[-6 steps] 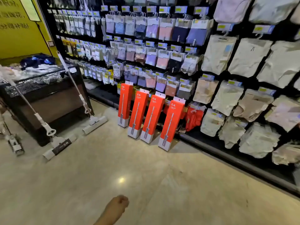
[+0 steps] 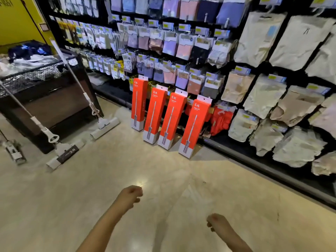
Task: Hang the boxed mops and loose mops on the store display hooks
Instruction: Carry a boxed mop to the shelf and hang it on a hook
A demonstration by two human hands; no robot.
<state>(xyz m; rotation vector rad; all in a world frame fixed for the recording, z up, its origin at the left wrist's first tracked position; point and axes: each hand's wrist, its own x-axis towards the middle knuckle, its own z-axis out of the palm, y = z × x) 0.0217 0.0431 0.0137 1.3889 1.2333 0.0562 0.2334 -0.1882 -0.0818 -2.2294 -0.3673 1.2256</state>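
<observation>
- Four orange boxed mops stand on the floor, leaning against the display.
- Loose mops lean on a bin.
- Left hand and right hand hold nothing, fingers loosely curled.
- Grasp the nearest box near its top tab.

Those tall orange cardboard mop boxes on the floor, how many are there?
4, standing in a row on the floor against the display: far left, second, third, nearest right. Others may sit outside the picture.
</observation>
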